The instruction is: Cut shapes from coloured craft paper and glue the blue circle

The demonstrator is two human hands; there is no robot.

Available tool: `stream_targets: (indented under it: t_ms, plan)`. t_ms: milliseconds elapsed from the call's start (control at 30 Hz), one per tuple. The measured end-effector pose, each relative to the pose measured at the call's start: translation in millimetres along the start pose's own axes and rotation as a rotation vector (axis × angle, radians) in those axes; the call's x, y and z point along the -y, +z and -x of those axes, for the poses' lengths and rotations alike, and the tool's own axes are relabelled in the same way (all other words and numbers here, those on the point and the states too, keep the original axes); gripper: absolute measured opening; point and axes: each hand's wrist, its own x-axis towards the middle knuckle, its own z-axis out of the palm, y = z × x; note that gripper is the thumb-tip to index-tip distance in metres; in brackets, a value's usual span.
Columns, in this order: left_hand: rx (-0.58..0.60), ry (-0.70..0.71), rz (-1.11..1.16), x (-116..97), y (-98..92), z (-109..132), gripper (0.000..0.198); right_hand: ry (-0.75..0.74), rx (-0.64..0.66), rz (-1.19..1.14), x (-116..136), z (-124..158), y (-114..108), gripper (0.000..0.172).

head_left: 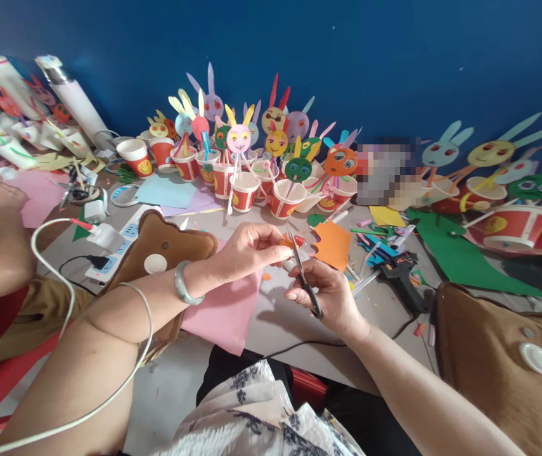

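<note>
The left hand [254, 254] is pinching one small orange paper piece [286, 242]. The right hand [335, 301] is gripping one pair of scissors [309, 292]. The small piece is sticking out at the tip of the left hand's pinch, right by the scissors. One bigger orange sheet [333, 246] is lying past the right hand. Two brown cushions [480, 354] are lying around, one on each side.

Showing shiny metal in scissor blades [296, 254], matt paper in the orange sheet [333, 246], smooth plastic in the glue gun [404, 278].
</note>
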Motion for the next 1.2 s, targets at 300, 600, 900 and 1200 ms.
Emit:
stream_targets:
  t_ms: [300,600,900,1200]
  plan:
    - [-0.025,0.009,-0.029,-3.2,0.2,-1.0,0.011,0.004,0.009,0.009,-0.8,0.6,-1.7,0.057]
    - [-0.044,0.007,-0.045,-6.2,0.1,0.0,0.011,0.004,0.008,-0.003,-0.8,-0.3,-0.4,0.058]
    - [-0.063,0.005,-0.022,-8.6,1.0,0.0,0.011,0.016,0.014,0.000,-4.1,1.0,-0.8,0.057]
    - [-0.073,0.005,-0.038,-7.2,0.5,-0.7,0.016,0.017,0.002,-0.015,-1.9,-0.4,-0.5,0.056]
